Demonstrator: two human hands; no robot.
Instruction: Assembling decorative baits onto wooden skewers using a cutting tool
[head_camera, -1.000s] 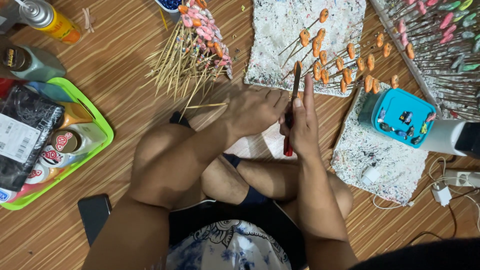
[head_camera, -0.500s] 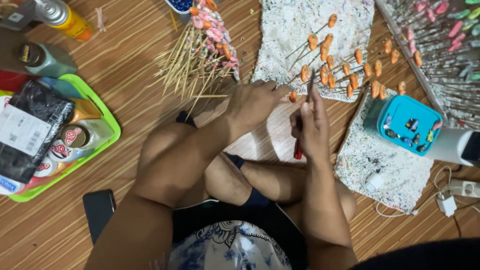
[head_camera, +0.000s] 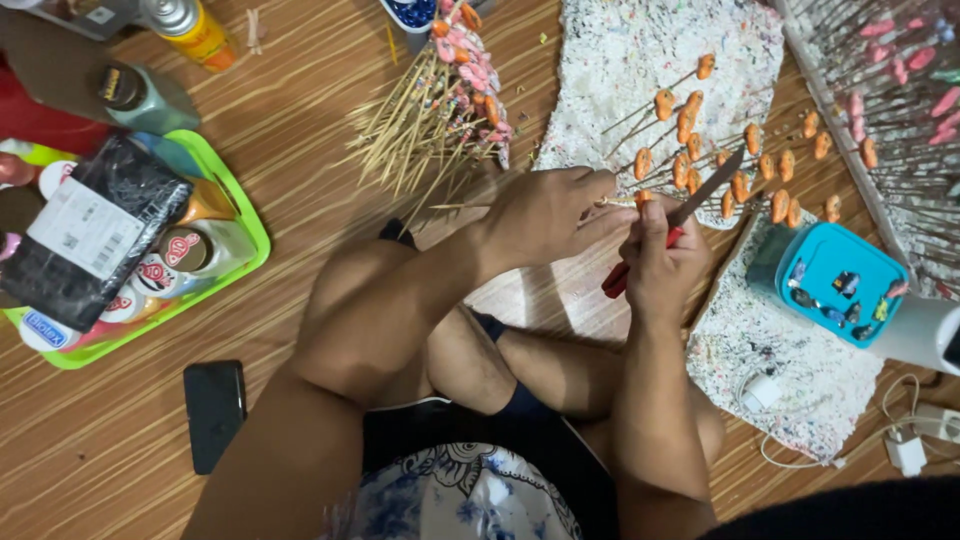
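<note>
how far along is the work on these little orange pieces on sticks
Done: roughly twenty orange pieces on sticks stand stuck in the speckled foam board. In hand: the left hand holds one stick with an orange piece, while the right hand works it with a red-handled knife. Left: a heap of bare sticks lies beside the board.

The left hand (head_camera: 545, 215) lies palm-down, its fingers curled and pinched together at the tips, the forearm crossing over a raised bare knee. The right hand (head_camera: 660, 265) is closed in a fist just beside it, thumb up, forearm running straight back toward the body.
</note>
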